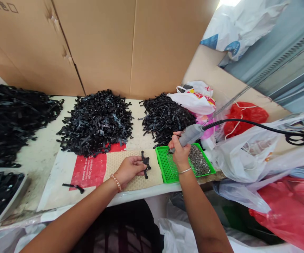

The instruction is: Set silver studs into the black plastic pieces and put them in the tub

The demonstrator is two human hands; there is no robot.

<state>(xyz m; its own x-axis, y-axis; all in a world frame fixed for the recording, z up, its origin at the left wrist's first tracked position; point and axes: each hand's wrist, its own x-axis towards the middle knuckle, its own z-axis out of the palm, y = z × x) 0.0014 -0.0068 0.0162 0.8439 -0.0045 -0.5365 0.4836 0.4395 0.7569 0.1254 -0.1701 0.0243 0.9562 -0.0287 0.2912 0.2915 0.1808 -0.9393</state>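
Observation:
My left hand [131,169] pinches a small black plastic part [146,164] with several arms, over a beige honeycomb-patterned mat [133,184]. In my right hand [179,153] is a grey corded electric screwdriver [191,134], tilted with its tip pointing down and left. That tip is over a green perforated tray [165,165], whose right part holds a heap of small metal screws [199,160]. Whether a screw sits on the tip is too small to tell. A single black strip-shaped piece [73,187] lies to the left of my left hand.
Piles of black plastic parts [99,121] line the back of the table, with a smaller pile [165,117] behind the tray. At far left stands a white bin [22,186] of black pieces. Plastic bags [247,147] crowd the right; the screwdriver's black cord [260,124] crosses above them.

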